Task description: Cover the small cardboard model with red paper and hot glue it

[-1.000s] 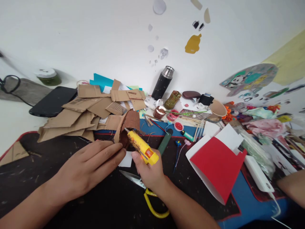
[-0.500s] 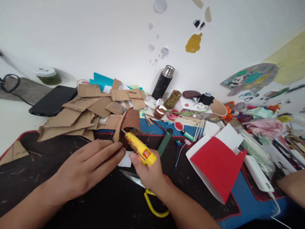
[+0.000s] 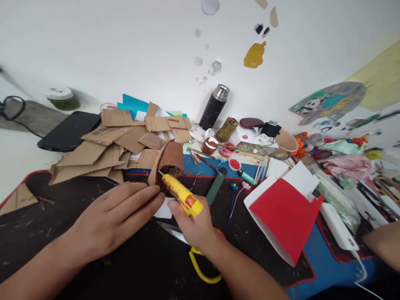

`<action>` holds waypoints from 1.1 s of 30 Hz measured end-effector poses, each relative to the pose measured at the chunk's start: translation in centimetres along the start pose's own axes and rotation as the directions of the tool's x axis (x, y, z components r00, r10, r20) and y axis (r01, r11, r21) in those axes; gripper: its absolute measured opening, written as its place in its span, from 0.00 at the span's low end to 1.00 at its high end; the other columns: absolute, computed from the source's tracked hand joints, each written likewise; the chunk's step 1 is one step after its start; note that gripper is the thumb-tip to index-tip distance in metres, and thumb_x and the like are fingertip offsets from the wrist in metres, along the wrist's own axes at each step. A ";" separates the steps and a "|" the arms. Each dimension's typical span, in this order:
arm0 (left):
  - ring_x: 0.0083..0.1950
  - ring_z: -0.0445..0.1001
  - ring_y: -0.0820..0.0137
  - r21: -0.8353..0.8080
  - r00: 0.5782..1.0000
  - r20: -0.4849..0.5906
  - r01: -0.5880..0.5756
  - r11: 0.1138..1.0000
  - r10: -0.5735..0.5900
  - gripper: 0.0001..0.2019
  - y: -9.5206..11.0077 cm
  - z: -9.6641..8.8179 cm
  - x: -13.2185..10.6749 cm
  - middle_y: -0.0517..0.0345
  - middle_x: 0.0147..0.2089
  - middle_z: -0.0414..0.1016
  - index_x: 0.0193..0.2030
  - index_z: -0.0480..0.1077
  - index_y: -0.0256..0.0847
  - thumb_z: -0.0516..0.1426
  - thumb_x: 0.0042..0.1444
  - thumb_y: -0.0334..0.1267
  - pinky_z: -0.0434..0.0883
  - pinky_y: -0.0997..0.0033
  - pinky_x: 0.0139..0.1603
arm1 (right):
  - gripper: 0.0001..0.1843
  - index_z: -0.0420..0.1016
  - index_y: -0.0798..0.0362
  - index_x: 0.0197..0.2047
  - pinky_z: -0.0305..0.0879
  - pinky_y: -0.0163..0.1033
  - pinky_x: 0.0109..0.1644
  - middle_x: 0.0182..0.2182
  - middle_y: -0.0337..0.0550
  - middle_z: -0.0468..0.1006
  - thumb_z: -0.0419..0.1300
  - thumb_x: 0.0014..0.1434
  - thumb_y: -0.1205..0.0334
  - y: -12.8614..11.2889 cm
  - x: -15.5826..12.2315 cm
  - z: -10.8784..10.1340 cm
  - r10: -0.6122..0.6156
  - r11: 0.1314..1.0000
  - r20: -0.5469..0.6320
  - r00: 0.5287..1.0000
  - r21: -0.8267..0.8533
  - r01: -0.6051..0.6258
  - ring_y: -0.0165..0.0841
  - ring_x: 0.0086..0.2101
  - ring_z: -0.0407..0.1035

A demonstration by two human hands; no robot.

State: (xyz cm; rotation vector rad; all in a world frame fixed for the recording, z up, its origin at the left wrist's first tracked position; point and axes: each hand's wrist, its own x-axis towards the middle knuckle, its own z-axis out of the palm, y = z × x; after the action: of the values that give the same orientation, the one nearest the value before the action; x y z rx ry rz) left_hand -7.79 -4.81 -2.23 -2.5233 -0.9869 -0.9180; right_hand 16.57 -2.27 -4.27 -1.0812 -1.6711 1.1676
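Observation:
My right hand (image 3: pixel 195 223) is wrapped round a yellow hot glue gun (image 3: pixel 180 192). The gun's nozzle points up and left, at the inner edge of a brown-painted, curved cardboard piece (image 3: pixel 173 156). At the lower left edge of that piece is my left hand (image 3: pixel 115 221), its fingers long and pressed together against it; its thumb is hidden. Under my right hand lie scissors (image 3: pixel 203 268) with yellow handles, blades partly covered. A small white paper (image 3: pixel 163 209) shows between the hands.
Cut cardboard (image 3: pixel 90 154) is heaped at left, beside a black phone-like device (image 3: pixel 70 130). Behind stand a black thermos (image 3: pixel 214 107) and open paint pots (image 3: pixel 209 146). A green-handled tool (image 3: pixel 216 185) and red sheet (image 3: pixel 286 216) lie at right. Another person's arm (image 3: pixel 383 246) shows at the right edge.
The glue gun and my right hand have shifted slightly left, with the nozzle a little further along the cardboard's edge. My left hand is almost still.

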 end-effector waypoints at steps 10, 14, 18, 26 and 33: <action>0.61 0.84 0.56 -0.016 1.000 -0.009 0.010 1.000 -0.010 0.22 -0.1 0.1 -0.2 0.46 0.62 0.87 0.72 0.77 0.40 0.52 0.79 0.29 0.81 0.53 0.70 | 0.23 0.70 0.47 0.30 0.61 0.36 0.27 0.26 0.37 0.73 0.67 0.72 0.44 -0.1 0.0 0.0 0.010 1.000 0.003 1.000 -0.007 -0.010 0.33 0.28 0.67; 0.63 0.84 0.56 0.001 1.000 -0.005 0.000 1.000 0.000 0.21 -0.1 0.0 -0.1 0.46 0.63 0.87 0.71 0.77 0.39 0.51 0.79 0.27 0.79 0.52 0.71 | 0.24 0.69 0.47 0.30 0.62 0.36 0.27 0.26 0.38 0.74 0.67 0.71 0.43 -0.2 0.1 -0.1 0.017 1.000 0.009 1.000 -0.012 -0.017 0.33 0.29 0.68; 0.63 0.84 0.55 -0.008 1.000 0.004 0.006 1.000 -0.006 0.21 -0.1 0.1 -0.2 0.47 0.64 0.86 0.71 0.78 0.41 0.52 0.79 0.27 0.78 0.53 0.73 | 0.24 0.68 0.47 0.30 0.61 0.36 0.27 0.26 0.38 0.73 0.66 0.72 0.43 -0.4 0.2 -0.1 0.016 1.000 0.023 1.000 -0.017 -0.016 0.33 0.28 0.68; 0.66 0.83 0.55 0.007 1.000 0.028 0.004 1.000 -0.004 0.24 0.0 0.2 -0.8 0.47 0.66 0.86 0.73 0.76 0.42 0.52 0.77 0.25 0.77 0.52 0.75 | 0.22 0.70 0.46 0.30 0.60 0.37 0.27 0.27 0.39 0.74 0.66 0.72 0.44 -0.5 0.1 0.0 0.049 0.999 0.033 0.998 -0.016 -0.049 0.35 0.29 0.68; 0.66 0.82 0.56 0.038 0.998 0.059 -0.024 0.999 0.021 0.24 0.1 0.2 -0.8 0.48 0.66 0.86 0.71 0.77 0.41 0.52 0.77 0.23 0.71 0.51 0.80 | 0.23 0.75 0.48 0.33 0.67 0.37 0.31 0.29 0.39 0.76 0.66 0.73 0.40 0.1 0.0 0.0 0.052 0.998 0.050 0.997 -0.035 -0.051 0.34 0.30 0.69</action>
State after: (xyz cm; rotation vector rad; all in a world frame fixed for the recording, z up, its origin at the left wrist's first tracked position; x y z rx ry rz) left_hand -8.10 -5.20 -2.88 -2.5367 -0.9816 -0.8153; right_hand 16.57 -2.24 -4.38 -1.1295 -1.7164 1.2134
